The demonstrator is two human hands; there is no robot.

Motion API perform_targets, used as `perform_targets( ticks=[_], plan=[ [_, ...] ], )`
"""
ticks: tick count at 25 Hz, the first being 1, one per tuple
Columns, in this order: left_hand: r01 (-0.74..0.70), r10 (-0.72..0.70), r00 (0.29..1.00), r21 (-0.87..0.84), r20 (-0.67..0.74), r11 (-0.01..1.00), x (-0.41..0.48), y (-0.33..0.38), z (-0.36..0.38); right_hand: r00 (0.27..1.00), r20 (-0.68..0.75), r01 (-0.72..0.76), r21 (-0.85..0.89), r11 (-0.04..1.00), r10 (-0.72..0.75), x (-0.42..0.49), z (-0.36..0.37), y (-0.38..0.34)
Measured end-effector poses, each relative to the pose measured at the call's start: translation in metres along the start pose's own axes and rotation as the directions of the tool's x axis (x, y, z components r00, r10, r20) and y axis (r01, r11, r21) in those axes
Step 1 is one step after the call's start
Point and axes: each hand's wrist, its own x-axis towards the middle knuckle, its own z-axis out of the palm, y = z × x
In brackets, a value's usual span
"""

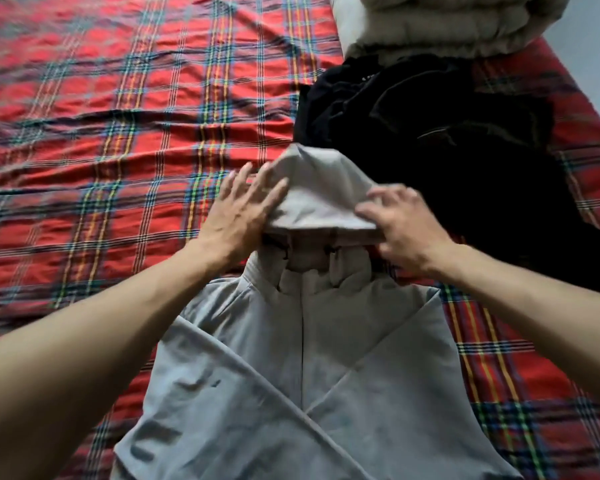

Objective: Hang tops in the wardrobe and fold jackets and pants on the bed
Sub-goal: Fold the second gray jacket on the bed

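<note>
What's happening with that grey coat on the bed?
A person is folding a grey hooded jacket laid flat on the red plaid bed sheet. Its sleeves are already crossed over the front. The left hand presses flat on the hood, and the right hand is on the hood's other edge, fingers bent; whether it grips is unclear. A black clothes pile and a pale puffy jacket lie farther up the bed.

The grey jacket (305, 358) lies flat on the red checked bed (118, 133) in front of me, zip side up. Its 2 sleeves are folded over its front and cross. Its hood (323, 188) points away from me. Some black clothes (430, 133) lie bunched beside the hood, with a puffy cream jacket (447, 26) behind them.
</note>
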Motion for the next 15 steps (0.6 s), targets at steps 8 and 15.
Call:
perform_targets(
  ticks=[8, 15],
  plan=[
    [0.575, -0.489, 0.735, -0.814, 0.469, 0.083, 0.044, -0.021, 0.053, 0.809, 0.116, -0.521, 0.596, 0.611, 0.576, 0.066, 0.029, -0.001],
    [0.429, -0.524, 0.72, -0.885, 0.456, -0.182, 0.056, -0.008, 0.018, 0.681, 0.033, -0.497, 0.755, 0.429, 0.731, 0.08, 0.01, 0.001]
  ],
)
